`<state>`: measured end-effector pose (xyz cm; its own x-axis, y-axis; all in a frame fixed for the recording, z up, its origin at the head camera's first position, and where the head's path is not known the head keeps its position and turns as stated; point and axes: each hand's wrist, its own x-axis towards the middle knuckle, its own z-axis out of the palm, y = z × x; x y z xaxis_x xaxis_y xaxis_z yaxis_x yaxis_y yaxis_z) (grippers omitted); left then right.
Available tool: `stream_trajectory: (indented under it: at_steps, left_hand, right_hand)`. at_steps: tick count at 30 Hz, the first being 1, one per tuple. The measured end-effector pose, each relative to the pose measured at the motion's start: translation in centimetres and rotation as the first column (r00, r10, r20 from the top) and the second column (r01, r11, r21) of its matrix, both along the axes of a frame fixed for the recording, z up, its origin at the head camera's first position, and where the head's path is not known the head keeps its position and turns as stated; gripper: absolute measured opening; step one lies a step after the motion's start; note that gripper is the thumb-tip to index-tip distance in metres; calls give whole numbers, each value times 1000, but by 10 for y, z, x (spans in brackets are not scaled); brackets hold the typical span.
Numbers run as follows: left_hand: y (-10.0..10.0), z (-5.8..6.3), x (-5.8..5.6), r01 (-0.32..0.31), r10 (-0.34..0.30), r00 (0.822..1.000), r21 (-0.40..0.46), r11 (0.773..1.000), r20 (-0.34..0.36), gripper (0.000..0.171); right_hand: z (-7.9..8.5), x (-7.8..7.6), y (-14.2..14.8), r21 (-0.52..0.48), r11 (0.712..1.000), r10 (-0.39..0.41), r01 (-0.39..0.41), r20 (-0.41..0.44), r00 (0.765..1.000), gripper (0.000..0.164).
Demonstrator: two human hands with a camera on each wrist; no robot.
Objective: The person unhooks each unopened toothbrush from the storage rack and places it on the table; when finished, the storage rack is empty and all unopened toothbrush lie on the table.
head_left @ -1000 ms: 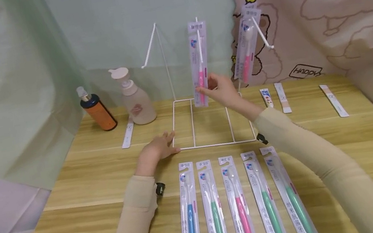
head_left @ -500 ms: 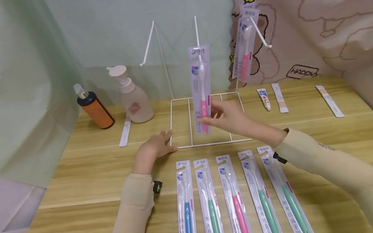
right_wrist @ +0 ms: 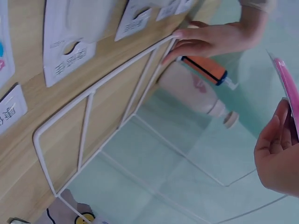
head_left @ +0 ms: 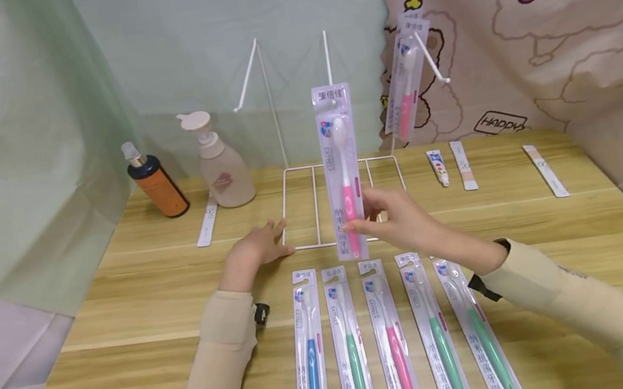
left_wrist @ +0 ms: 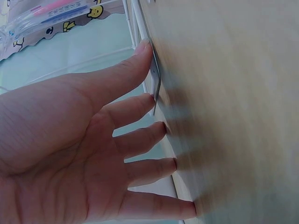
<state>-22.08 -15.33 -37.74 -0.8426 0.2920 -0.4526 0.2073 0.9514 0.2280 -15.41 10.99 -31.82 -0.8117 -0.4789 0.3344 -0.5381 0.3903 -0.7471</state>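
Observation:
My right hand (head_left: 400,217) pinches a packaged pink toothbrush (head_left: 341,154) low on its card, thumb in front. The card hangs upright, its top overlapping the tip of the middle hook on the white wire rack (head_left: 245,75). In the right wrist view, only the pink handle (right_wrist: 287,84) shows at the edge, by the fingers. My left hand (head_left: 255,249) rests at the rack's front left corner. Its fingers look spread and straight in the left wrist view, fingertips on the wooden table (left_wrist: 243,116). More packaged pink toothbrushes (head_left: 407,80) hang from the right hook.
Several packaged toothbrushes lie in a row before the rack, among them a blue one (head_left: 312,368) and a green one (head_left: 356,367). A pump bottle (head_left: 229,178) and an orange spray bottle (head_left: 162,189) stand left. A small toothpaste tube (head_left: 438,168) and slim sachets (head_left: 545,170) lie right.
My right hand has drawn the packaged pink toothbrush lower and toward me from along the middle hook. The left hand stays at the rack's corner.

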Motion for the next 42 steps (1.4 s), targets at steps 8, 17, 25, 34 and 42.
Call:
stream_trajectory:
  at_steps: [8,17,25,34,42]
  left_hand:
    - [1,0,0,5,-5,1000,-10,1000,4,73]
    - [1,2,1,1,-1,1000,-2,1000,-1,72]
    - [0,3,2,-5,5,1000,-5,1000,9,72]
    - [1,2,2,5,-4,1000,-12,1000,6,72]
    - [2,2,1,3,-3,1000,-8,1000,7,73]
  right_hand:
    - [10,15,7,20,1000,-8,7,35,999,21]
    - [17,24,12,17,1000,-14,13,60,998,31]
    - [18,41,17,-23,998,59,-58,31,998,32]
    - [8,63,36,-12,997,71,-70,32,997,40]
    - [-7,80,67,36,999,16,-21,118,993,31]
